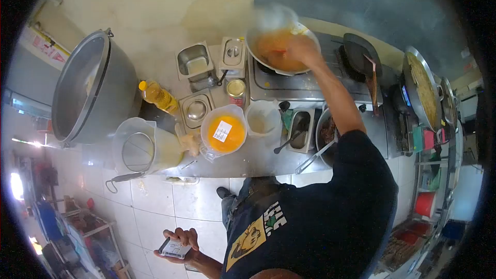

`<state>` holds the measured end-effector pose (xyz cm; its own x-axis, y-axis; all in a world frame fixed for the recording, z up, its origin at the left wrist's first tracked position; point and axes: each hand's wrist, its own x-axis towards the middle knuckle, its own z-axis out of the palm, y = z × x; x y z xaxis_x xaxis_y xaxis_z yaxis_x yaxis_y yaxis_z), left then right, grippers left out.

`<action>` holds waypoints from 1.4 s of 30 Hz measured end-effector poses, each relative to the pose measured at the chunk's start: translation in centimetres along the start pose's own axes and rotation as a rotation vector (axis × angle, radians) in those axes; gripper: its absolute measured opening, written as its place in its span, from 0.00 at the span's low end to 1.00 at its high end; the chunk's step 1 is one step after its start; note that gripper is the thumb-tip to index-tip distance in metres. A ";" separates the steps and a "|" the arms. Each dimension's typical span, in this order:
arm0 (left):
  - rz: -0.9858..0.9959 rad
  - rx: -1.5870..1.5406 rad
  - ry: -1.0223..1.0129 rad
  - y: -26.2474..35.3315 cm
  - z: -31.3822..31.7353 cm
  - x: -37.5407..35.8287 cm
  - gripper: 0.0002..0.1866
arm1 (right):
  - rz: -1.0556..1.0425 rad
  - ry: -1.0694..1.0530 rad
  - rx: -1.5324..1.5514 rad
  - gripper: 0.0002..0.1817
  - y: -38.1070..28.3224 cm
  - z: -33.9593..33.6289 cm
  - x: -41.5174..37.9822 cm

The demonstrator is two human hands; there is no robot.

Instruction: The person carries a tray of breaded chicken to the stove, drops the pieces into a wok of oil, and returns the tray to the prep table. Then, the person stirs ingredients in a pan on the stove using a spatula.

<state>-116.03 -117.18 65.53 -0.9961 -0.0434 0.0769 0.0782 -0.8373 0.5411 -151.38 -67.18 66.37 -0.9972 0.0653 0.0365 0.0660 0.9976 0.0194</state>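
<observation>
My right hand (304, 51) reaches over a wide pan (315, 39) of orange sauce (271, 46) on the stove. Its fingers look closed, but they blur against the sauce, and whatever they grip cannot be made out; a small red patch shows beside them. Behind the pan hangs a round whitish blur (276, 18), perhaps steam or a lid. Low at the left, away from the counter, my left hand (181, 243) is closed around a phone (173, 248). A labelled tub of orange liquid (235, 137) stands on the counter, with a pale tub (262, 119) beside it.
At the left are a large metal pot (101, 93), an oil bottle (157, 97) and a strainer (138, 152) on a clear container. Steel inserts (195, 62) and a can (236, 90) stand mid-counter. A dark pan (356, 51) and a large pan (423, 90) sit at the right.
</observation>
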 end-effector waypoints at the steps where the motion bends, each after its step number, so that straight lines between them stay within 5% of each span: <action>1: 0.013 -0.004 0.003 0.0 -0.1 0.1 0.34 | 0.031 0.056 -0.028 0.18 1.4 0.4 1.0; 4: 0.011 0.004 -0.032 -0.1 0.3 0.3 0.35 | 0.168 0.020 -0.022 0.12 1.8 -2.7 1.8; 8: -0.025 0.000 -0.074 -0.7 0.5 1.0 0.36 | 0.102 -0.089 0.069 0.13 1.9 -0.5 4.2; 10: -0.026 -0.022 -0.062 -0.7 0.8 0.9 0.36 | -0.250 -0.076 0.040 0.14 0.8 0.6 4.6; 17: 0.015 0.009 -0.055 -0.6 -0.1 -0.4 0.37 | -0.475 -0.140 0.153 0.13 0.6 2.5 3.9; 26: 0.021 -0.001 0.024 -0.7 -0.4 -0.6 0.38 | -0.353 -0.338 -0.063 0.10 2.6 -1.7 -1.2; 31: 0.017 -0.011 0.036 -0.7 -0.3 -0.5 0.38 | -0.078 0.079 -0.143 0.09 5.1 -2.7 -0.5; 35: -0.001 0.032 0.047 -0.8 0.2 -0.2 0.37 | -0.113 0.166 -0.388 0.08 7.9 -0.3 2.3; 38: 0.001 0.026 0.013 -0.4 -0.1 -0.5 0.38 | -0.022 0.021 -0.303 0.08 8.3 0.0 1.8; 40: 0.009 0.005 0.023 -0.2 -0.2 -0.8 0.37 | -0.163 -0.271 -0.194 0.11 8.9 0.3 1.2; 42: 0.019 -0.020 0.027 -0.4 -0.2 -0.9 0.36 | -0.204 -0.262 -0.089 0.11 7.2 -0.1 0.0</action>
<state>-115.16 -116.89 65.07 -0.9952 -0.0739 0.0646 0.0968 -0.8470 0.5228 -150.91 -59.96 66.62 -0.9645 -0.1203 -0.2349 -0.1443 0.9857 0.0874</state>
